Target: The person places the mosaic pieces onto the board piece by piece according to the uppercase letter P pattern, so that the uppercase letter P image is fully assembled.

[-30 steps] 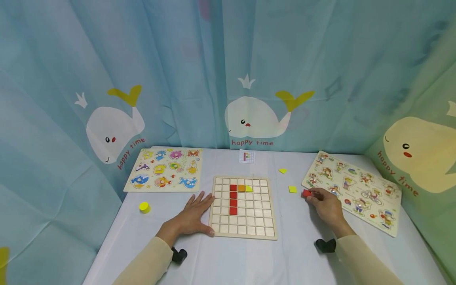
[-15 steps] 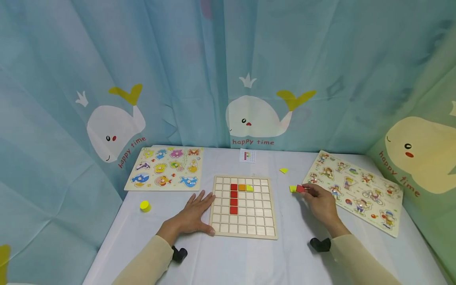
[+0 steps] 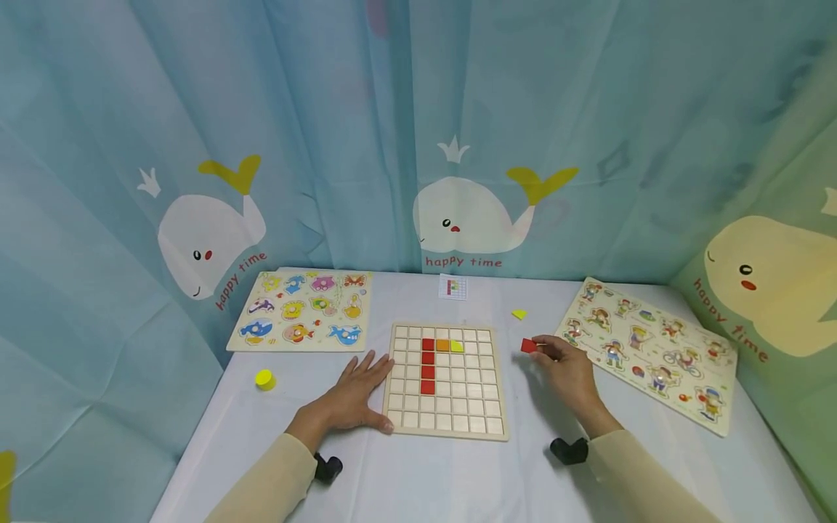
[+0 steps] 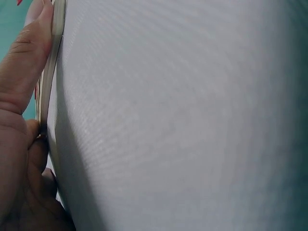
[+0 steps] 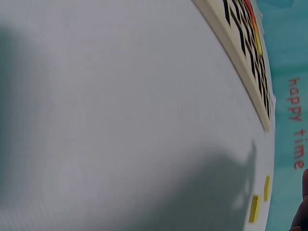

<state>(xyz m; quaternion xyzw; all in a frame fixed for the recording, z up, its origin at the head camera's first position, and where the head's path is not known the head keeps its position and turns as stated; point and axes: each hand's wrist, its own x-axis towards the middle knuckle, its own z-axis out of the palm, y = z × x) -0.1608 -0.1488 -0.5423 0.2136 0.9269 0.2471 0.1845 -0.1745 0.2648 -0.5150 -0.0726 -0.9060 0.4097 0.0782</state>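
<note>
A wooden grid board (image 3: 458, 436) lies on the white cloth. In its cells are several red squares (image 3: 428, 372) in a column, an orange square (image 3: 442, 345) and a yellow-green piece (image 3: 457, 346) with a rounded corner. My left hand (image 3: 349, 398) lies with spread fingers along the board's left edge, its thumb at the near-left corner. Right of the board, my right hand (image 3: 570, 369) pinches a red square tile (image 3: 529, 346) between thumb and fingers, above the cloth. Two yellow pieces show in the right wrist view, the nearer yellow block (image 5: 254, 208) being hidden in the head view.
A small pattern card (image 3: 453, 287) lies behind the board, a small yellow piece (image 3: 519, 314) to its right. Picture puzzles stand either side: sea animals (image 3: 297, 309) left, figures (image 3: 654, 352) right. A yellow cylinder (image 3: 264, 380) is at left. A whale-print curtain (image 3: 340, 131) hangs behind.
My right hand has carried the red tile leftward towards the board, passing over the yellow square, which it now covers in the head view. My left hand has stayed in place.
</note>
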